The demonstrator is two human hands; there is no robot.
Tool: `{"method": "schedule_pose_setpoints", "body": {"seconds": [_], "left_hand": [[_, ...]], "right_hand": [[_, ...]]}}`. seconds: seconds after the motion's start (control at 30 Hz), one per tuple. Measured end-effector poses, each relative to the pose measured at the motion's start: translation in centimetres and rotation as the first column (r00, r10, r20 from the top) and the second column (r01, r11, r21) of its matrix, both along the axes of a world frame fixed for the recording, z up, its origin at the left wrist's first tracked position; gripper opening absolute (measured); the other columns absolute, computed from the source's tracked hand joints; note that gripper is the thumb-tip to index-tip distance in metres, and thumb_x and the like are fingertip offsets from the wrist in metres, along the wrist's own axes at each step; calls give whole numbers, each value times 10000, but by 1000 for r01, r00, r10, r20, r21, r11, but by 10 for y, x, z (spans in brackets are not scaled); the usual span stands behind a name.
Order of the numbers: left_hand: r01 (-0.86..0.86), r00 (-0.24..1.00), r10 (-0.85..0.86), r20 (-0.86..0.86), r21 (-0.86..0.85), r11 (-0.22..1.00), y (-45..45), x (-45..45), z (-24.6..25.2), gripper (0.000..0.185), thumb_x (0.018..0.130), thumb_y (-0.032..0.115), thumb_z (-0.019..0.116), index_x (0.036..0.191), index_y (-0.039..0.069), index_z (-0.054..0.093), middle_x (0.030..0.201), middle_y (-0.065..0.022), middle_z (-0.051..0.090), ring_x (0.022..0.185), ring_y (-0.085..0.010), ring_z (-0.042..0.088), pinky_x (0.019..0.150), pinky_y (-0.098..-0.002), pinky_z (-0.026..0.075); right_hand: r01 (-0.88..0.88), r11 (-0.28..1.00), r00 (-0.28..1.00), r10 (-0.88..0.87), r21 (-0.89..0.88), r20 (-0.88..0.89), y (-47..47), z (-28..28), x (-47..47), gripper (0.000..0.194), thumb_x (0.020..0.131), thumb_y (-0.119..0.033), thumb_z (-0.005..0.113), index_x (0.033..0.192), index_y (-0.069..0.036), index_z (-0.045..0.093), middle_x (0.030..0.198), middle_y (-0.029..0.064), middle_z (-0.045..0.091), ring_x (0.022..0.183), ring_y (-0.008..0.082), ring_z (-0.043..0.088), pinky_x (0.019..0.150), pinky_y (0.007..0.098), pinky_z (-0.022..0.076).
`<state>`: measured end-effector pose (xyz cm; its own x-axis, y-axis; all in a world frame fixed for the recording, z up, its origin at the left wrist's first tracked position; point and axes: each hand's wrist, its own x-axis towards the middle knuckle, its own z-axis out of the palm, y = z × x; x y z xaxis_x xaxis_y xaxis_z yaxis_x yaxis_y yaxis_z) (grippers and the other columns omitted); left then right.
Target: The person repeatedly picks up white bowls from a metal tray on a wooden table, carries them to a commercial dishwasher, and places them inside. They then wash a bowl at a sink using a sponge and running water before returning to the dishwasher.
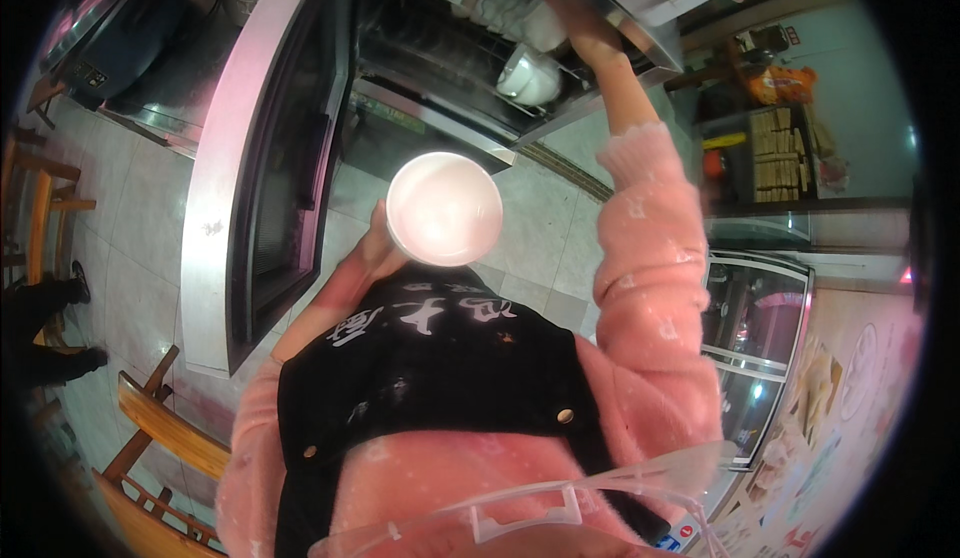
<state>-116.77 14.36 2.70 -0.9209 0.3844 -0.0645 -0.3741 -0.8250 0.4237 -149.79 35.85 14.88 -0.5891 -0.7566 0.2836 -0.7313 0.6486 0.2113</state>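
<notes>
My left hand [379, 246] holds a white bowl [445, 209] from its left side, in front of the black apron; the bowl's inside faces up. More bowls may be stacked beneath it, but I cannot tell. My right hand [592, 32] reaches into an open cabinet with wire racks, its fingers at a row of white bowls [499, 14]. The fingers are blurred and partly hidden, so their grip is unclear. Another white bowl [529, 77] sits tilted in the rack just below that row.
The cabinet's open door [217, 205] stands to my left. Wooden chairs [169, 427] are at the lower left, with a person's legs [56, 325] near them. A large dark pot-like appliance [124, 40] is at the upper left. A glass-fronted case [757, 310] stands on the right.
</notes>
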Motion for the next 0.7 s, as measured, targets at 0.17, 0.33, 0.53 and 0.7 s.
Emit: {"method": "schedule_pose_setpoints", "body": {"seconds": [0.17, 0.33, 0.53, 0.7], "left_hand": [[-27, 997, 32, -72, 62, 998, -1, -10, 3, 832, 726, 652, 361, 1277, 43, 229, 1267, -140, 325, 1148, -261, 355, 947, -393, 312], [-86, 996, 87, -28, 43, 995, -4, -18, 7, 840, 720, 653, 367, 1282, 47, 216, 1282, -135, 306, 1173, -258, 319, 965, -399, 279], [-117, 992, 117, -38, -1, 993, -2, -24, 5, 826, 731, 629, 384, 1280, 36, 214, 1297, -111, 292, 1187, -229, 300, 987, -364, 243], [-43, 999, 42, -15, -83, 996, 2, -21, 3, 808, 742, 621, 379, 1272, 29, 233, 1284, -103, 314, 1176, -219, 313, 980, -347, 249]], "right_hand": [[110, 989, 994, -106, 96, -38, -13, 13, 29, 377, 747, -33, 425, 1121, -78, 435, 1146, 154, 427, 1063, 301, 405, 870, 355, 353], [-25, 945, 977, 92, -327, 190, -42, 41, 115, 488, 683, -107, 571, 1147, -70, 422, 1142, 148, 439, 1020, 284, 450, 844, 381, 376], [-71, 967, 542, 243, -245, 805, -65, 37, 205, 564, 697, -280, 615, 1159, -47, 391, 1109, 185, 421, 991, 295, 447, 830, 347, 385], [14, 997, 634, 50, -76, 771, -72, 22, 193, 264, 665, -134, 566, 893, -44, 467, 839, 140, 494, 746, 294, 498, 665, 344, 408]]}}
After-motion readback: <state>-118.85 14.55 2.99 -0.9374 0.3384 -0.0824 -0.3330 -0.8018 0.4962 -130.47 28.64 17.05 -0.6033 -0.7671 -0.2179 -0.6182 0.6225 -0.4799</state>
